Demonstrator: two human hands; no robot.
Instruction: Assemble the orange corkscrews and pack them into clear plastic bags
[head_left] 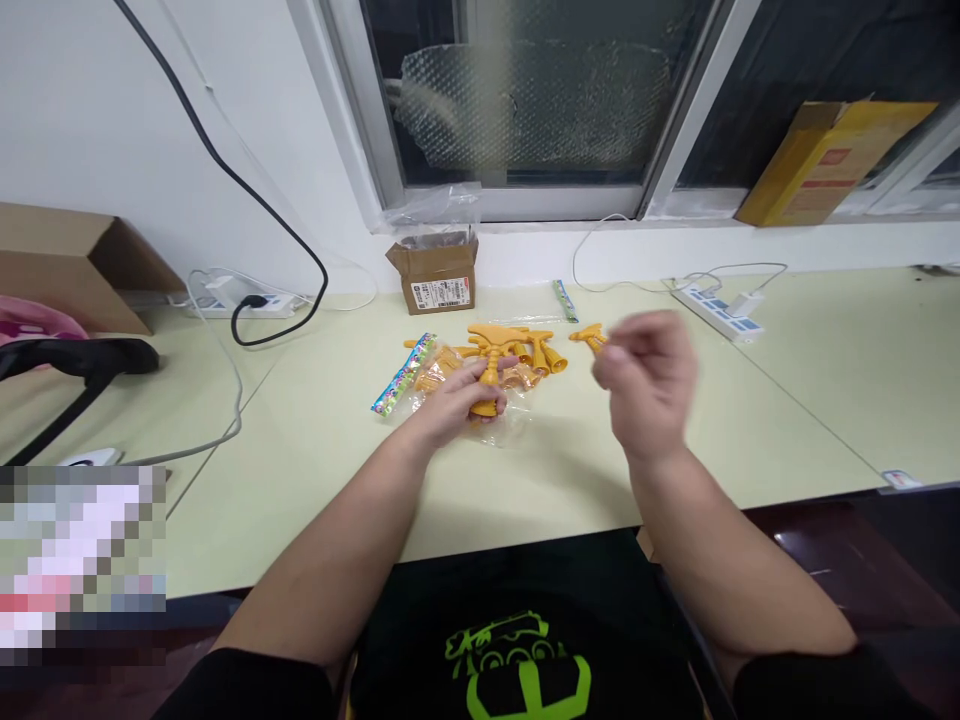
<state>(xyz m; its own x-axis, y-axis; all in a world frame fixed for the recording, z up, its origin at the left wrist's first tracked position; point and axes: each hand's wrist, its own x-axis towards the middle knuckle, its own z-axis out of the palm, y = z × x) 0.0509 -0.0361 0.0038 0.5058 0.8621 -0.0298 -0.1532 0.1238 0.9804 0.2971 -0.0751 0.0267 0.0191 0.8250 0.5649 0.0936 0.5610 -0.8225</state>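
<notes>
My left hand is closed around the ribbed stem of a yellow plastic T-shaped piece, its wide top pointing away from me. Beneath and beside this hand lie clear plastic bags with a colourful header strip and orange-yellow parts inside. Several loose yellow plastic pieces with flared ends lie just beyond. My right hand is raised over the table, blurred, with its fingers curled in to the thumb; whether anything is between them cannot be made out. Behind it rests another small yellow piece, partly hidden.
A small open cardboard box stands against the wall, beside a flat clear bag with a coloured strip. Power strips with cables lie right and left. A larger carton and a black curved frame are at the left.
</notes>
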